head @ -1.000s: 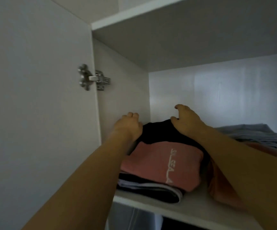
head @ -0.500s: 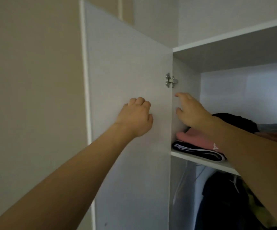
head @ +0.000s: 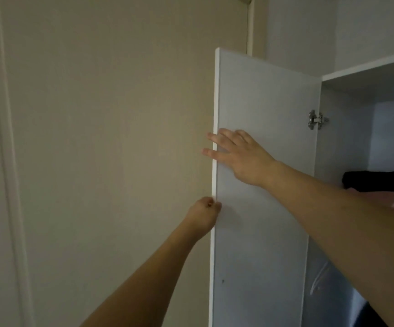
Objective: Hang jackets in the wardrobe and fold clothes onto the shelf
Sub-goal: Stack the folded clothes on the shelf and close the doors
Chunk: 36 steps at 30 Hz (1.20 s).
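- Our left hand (head: 205, 214) pinches the free edge of the door (head: 262, 185); just above it, our right hand (head: 240, 156) lies flat, fingers straight, past that edge.
- The door looks stiff and light; we judge this edge, far from the hinge (head: 316, 119), the best hold.
- Folded clothes (head: 380, 182) sit on the shelf, well right of both hands.

Two bare forearms in view, no sleeves showing up to frame edge on either. Left hand (head: 204, 214) and right hand (head: 240, 156) both bare: no gloves, rings, watch or wristband visible. Right hand's nails short, plain, seen on two fingertips (head: 211, 136). Left hand's nails too small to make out. Lighting dim, so finer detail not readable.
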Tool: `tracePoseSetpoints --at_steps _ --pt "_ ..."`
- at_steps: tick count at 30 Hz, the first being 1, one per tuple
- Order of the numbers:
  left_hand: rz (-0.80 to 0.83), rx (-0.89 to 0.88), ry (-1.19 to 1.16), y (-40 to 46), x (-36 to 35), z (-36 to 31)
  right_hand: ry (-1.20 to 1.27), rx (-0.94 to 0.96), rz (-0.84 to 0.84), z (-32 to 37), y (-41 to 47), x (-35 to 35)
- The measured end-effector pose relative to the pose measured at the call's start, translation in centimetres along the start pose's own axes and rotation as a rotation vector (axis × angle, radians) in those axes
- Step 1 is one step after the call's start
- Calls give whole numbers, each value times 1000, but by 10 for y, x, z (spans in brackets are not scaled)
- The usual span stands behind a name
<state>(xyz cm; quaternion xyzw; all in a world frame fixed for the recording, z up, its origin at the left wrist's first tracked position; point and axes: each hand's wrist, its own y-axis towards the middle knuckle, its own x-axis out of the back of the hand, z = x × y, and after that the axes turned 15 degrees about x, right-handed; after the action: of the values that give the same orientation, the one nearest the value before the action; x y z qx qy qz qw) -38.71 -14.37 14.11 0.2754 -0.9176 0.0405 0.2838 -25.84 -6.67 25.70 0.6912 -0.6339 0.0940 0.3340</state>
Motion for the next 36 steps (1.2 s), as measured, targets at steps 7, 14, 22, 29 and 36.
tracePoseSetpoints --at_steps 7,14,22,29,36 --pt "-88 -175 231 -30 -18 -25 -122 19 -77 -3 -37 36" --pt "116 -481 3 -92 -114 -68 -324 -7 -326 -30 -184 52" --pt "339 -304 -135 -117 -306 -179 -420 -276 228 -80 -356 74" --pt "176 -219 -202 -117 -407 -243 -537 -442 634 -119 -420 52" --pt "178 -239 -94 -107 -428 -254 -531 -538 722 -124 -425 33"
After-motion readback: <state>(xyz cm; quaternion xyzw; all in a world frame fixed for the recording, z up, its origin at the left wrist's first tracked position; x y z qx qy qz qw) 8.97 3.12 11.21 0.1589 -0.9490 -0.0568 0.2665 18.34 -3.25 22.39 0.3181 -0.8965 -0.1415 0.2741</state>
